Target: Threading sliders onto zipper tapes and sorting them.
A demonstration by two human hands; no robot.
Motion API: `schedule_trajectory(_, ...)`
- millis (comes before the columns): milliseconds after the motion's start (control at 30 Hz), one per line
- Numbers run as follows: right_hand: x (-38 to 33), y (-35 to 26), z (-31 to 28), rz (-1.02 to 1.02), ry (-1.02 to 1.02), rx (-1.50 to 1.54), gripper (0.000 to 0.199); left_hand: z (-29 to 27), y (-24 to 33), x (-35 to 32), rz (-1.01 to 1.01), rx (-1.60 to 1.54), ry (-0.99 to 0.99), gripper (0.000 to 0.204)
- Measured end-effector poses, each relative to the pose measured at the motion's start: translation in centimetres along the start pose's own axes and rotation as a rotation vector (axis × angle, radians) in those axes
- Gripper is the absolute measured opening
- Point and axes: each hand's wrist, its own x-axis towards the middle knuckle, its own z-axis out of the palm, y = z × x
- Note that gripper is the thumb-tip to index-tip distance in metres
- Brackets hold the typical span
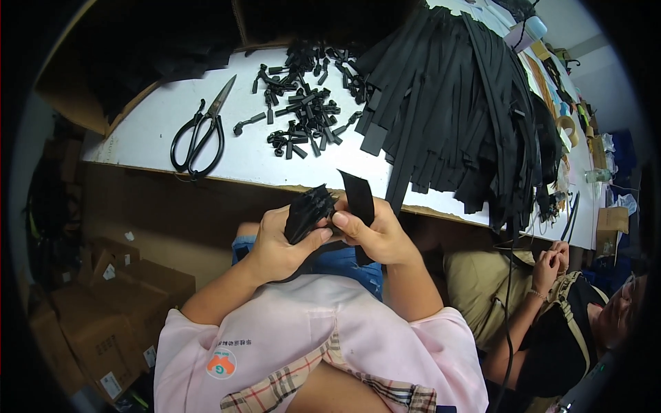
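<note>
Above my lap, just off the table's front edge, my left hand (274,237) is closed round a thick bundle of black strips (306,212) whose cut ends point up. My right hand (379,237) pinches a single wide black strip (359,198), like zipper tape, and its fingertips meet the bundle's right side. Part of the grip between the hands is hidden by the fingers. Beyond them, black zipper sliders (306,110) with long pulls lie in a loose heap on the white table (251,148). A large fan of black strips (441,103) hangs over the table edge at right.
Black-handled scissors (213,113) lie left of the sliders, blades pointing away. An open cardboard box (138,103) stands at the far left, and more cartons (138,296) are on the floor below. A co-worker (544,330) sits close at right. Tape rolls (566,126) lie farther right.
</note>
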Motion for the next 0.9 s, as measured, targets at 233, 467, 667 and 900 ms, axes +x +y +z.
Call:
schedule_trajectory(233, -0.8, 0.8, 1.8, 0.060, 0.408, 0.243, 0.020, 1.1, 0.5, 0.4, 0.058, -0.193, 0.192, 0.023)
schedule_trajectory(467, -1.2, 0.8, 2.9, 0.041, 0.262, 0.368, 0.006, 0.1, 0.7, 0.4, -0.200, -0.453, 0.120, 0.025)
schedule_trajectory(667, -1.2, 1.0, 1.9, 0.271, 0.147, 0.704, 0.006, -0.6, 0.8, 0.5, -0.384, -0.461, -0.011, 0.025)
schedule_trajectory(900, -1.3, 2.5, 3.0, -0.089, 0.384, 0.131, 0.006, 0.5, 0.3, 0.5, -0.097, -0.251, -0.036, 0.020)
